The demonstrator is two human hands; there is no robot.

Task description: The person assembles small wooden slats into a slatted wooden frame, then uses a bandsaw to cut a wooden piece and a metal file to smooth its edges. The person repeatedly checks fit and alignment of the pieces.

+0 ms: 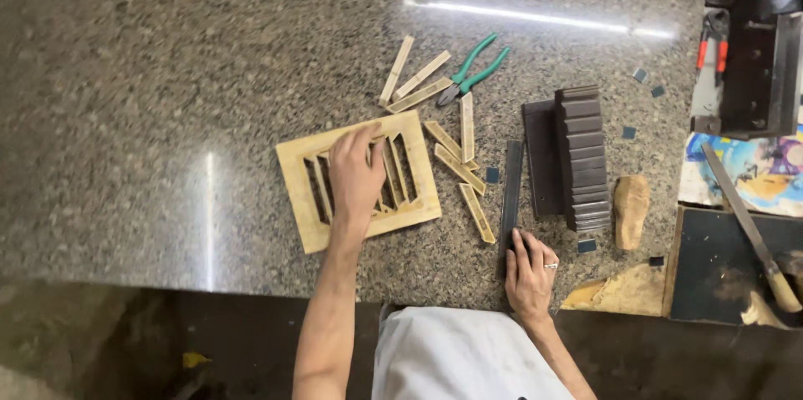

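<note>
I see my left hand (355, 178) lying flat on a pale wooden frame (360, 181), with the fingers spread out and not gripping anything. The frame sits on the speckled stone tabletop (167, 74), and it has thin wooden slats standing in its open middle. My right hand (531, 276) is to the right of the frame, close to the near edge of the tabletop. Its fingers press down on the near end of a long dark strip (511, 191), so it touches the strip but is not closed around it. Between the frame and the dark strip lie a few loose wooden slats (458, 167), some of them touching each other. More loose slats lie just past the far right corner of the frame, and green-handled pliers (474, 69) lie beside those, with their tip touching one slat. To the right of the dark strip is a flat dark board (542, 157), and a row of dark blocks (583, 157) stands on it like steps. A light brown lump (631, 210) sits just right of the blocks. Small dark square bits (629, 132) are dotted around the blocks. Far to the right of the frame, I see a colourful picture sheet (753, 167) and a long blade with a wooden handle (753, 228) lying across it.
</note>
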